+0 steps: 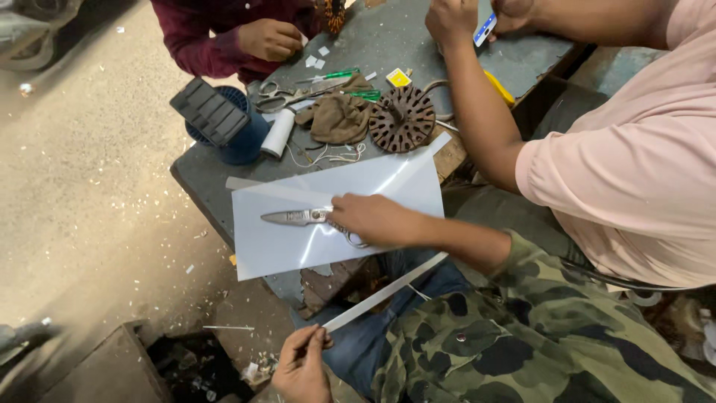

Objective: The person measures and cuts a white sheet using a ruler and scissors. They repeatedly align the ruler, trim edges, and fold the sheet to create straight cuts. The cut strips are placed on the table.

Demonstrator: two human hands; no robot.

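On a speckled concrete floor (89, 186) littered with offcuts, you are sitting at a low grey bench (201, 175) crowded with two other people: one in a pink shirt (634, 164) leaning in on your right, and one in a maroon sleeve (201, 37) sitting across the bench.

A glossy white sheet (283, 250) is lying flat on the bench's near edge, directly ahead of you. Your right hand (373, 219) is resting on it and gripping the handles of a pair of scissors (298, 217). The blades are lying closed along the sheet's long axis and pointing away from the wrist.

Your left hand (302, 366) is hanging lower, off the bench over your knee. It is pinching one end of a long white strip (384, 292), which is running diagonally up toward the sheet's near corner beneath your right forearm. The right hand is the nearer one to the sheet.

Beyond it are lying a slotted round metal core (403, 118), a brown cloth (339, 118), a blue spool (242, 142) and a second pair of scissors (280, 97).
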